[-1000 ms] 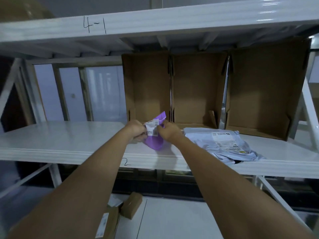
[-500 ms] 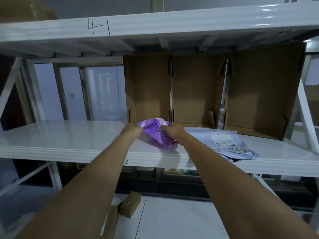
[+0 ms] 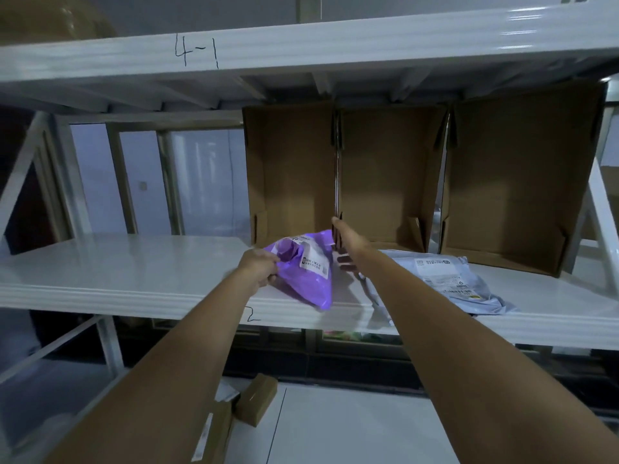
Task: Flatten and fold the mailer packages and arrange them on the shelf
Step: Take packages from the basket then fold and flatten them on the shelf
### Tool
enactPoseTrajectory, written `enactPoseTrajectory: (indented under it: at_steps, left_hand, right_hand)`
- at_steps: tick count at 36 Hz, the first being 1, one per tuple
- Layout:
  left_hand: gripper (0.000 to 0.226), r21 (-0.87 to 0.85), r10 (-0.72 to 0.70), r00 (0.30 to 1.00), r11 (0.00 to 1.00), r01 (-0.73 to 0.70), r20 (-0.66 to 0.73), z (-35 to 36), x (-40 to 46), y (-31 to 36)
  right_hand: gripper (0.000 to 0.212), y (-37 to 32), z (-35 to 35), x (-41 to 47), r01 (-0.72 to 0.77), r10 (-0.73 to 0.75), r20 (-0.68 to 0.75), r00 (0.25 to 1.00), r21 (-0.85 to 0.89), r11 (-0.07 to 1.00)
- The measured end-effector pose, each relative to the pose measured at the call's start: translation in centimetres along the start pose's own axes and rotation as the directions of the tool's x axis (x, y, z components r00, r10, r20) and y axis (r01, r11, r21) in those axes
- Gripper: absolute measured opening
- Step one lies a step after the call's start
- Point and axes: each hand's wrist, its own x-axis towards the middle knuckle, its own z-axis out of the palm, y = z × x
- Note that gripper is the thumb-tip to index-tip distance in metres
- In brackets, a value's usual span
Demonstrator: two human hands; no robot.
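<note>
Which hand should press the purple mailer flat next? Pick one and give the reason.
Right. The left hand already grips the purple mailer at its left edge, anchoring it, while the right hand is open beside its right side, probably free to press.

The upper shelf beam point(image 3: 301, 45) bears handwritten "4-1"; mailer labels are unreadable.
</note>
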Motion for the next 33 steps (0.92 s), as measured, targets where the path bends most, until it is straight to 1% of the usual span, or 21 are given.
enactPoseTrajectory:
  at_steps: [2, 6, 10, 14, 17, 19, 21, 23, 26, 28, 31, 33]
  left_hand:
    - [0.028, -0.016, 0.011, 1.0, 1.0, -0.011, 0.013, -0.5, 0.0, 0.0]
    - [0.026, -0.019, 0.035, 0.999, 0.999, -0.035, 0.004, -1.4, 0.4, -0.1]
    - [0.027, -0.009, 0.048, 0.999, 0.999, -0.048, -0.002, -2.2, 0.7, -0.3]
    - [0.027, -0.009, 0.041, 0.999, 0.999, -0.041, 0.006, -2.6, 0.5, 0.0]
    - [0.026, -0.016, 0.029, 0.999, 0.999, -0.03, -0.022, -2.9, 0.4, 0.1]
    - [0.024, -0.041, 0.024, 0.998, 0.999, -0.027, -0.056, -3.0, 0.3, 0.2]
    - [0.026, -0.077, 0.021, 0.996, 0.997, -0.027, -0.089, -3.1, 0.2, 0.3]
    - [0.027, -0.132, 0.012, 0.994, 0.991, -0.026, -0.105, -3.3, 0.3, 0.4]
    - [0.024, -0.191, 0.006, 0.994, 0.981, -0.028, -0.111, -3.6, 0.5, 0.4]
    - [0.022, -0.204, 0.011, 0.994, 0.978, -0.033, -0.109, -3.7, 0.6, 0.3]
    - [0.023, -0.21, 0.021, 0.993, 0.977, -0.046, -0.12, -3.9, 0.4, 0.5]
    - [0.026, -0.217, 0.022, 0.99, 0.975, -0.052, -0.14, -4.1, 0.6, 0.5]
  right_hand:
    - [0.048, -0.4, -0.3, 0.2, 0.003, -0.002, -0.033, 0.999, 0.014, 1.0]
    - [0.02, -0.8, 0.3, 0.6, 0.045, -0.043, -0.074, 0.996, 0.019, 0.999]
    - [0.024, -0.7, 0.9, 1.2, 0.055, -0.051, -0.133, 0.99, 0.028, 0.998]
    - [0.026, -0.3, 1.2, 1.4, 0.04, -0.05, -0.131, 0.99, -0.076, 0.996]
    - [0.025, -0.1, 1.3, 1.6, 0.042, -0.061, -0.151, 0.987, -0.124, 0.991]
    - [0.02, 0.2, 1.2, 1.9, 0.047, -0.066, -0.19, 0.979, -0.101, 0.994]
    - [0.016, 0.5, 0.9, 2.4, 0.058, -0.064, -0.235, 0.97, -0.034, 0.998]
    - [0.018, 0.7, 0.4, 2.8, 0.06, -0.053, -0.278, 0.959, 0.014, 0.998]
    - [0.019, 0.6, -0.3, 2.6, 0.049, -0.04, -0.295, 0.955, 0.023, 0.999]
    - [0.014, 0.3, -0.8, 2.4, 0.044, -0.031, -0.293, 0.956, 0.039, 0.998]
    - [0.014, 0.4, -1.1, 2.4, 0.042, -0.02, -0.306, 0.952, 0.066, 0.997]
    - [0.006, 0.4, -1.2, 2.6, 0.051, -0.017, -0.333, 0.943, 0.093, 0.994]
